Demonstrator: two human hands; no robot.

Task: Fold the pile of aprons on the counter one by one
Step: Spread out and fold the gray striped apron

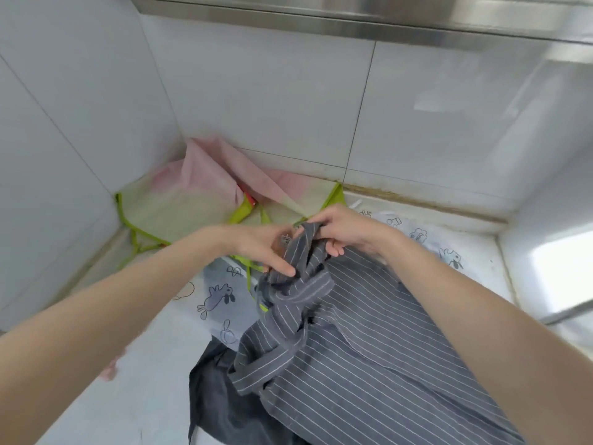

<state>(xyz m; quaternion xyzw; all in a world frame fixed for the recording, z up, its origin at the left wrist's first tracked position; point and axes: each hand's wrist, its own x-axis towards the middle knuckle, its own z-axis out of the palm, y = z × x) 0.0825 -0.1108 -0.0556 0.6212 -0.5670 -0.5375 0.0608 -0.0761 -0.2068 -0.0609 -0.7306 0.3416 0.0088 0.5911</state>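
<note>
Two bare forearms reach in from the near edge and meet over a grey striped apron (378, 358), which lies spread across the near and right part of the white worktop (154, 358), most likely so its broad panel stays flat while the loose ends are dealt with. Just beside it on the near left a darker grey cloth (218, 409) sits crumpled, partly under the striped one; whether it is another apron I cannot tell. A little further out the apron's straps (288, 303) bunch into a twisted tangle, and this seems to be why both hands have gathered at one spot — the ties look to need freeing or tucking before any clean fold can be made. The left hand (266, 248) has its fingers stretched down onto the bunched fabric, its grip loose and apart, pressing rather than clamping, as far as the view shows. The right hand (340, 232) has its grip closed on the raised end of the striped cloth, fingers curled round it and lifting it clear of the tangle. Beneath and beyond the hands a pale apron printed with cartoon animals (218, 300) lies flat, waiting its turn. Furthest off, pushed into the tiled corner (256, 91), a pink and cream apron with green trim (179, 200) rests against the wall — apparently unfolded too.
</note>
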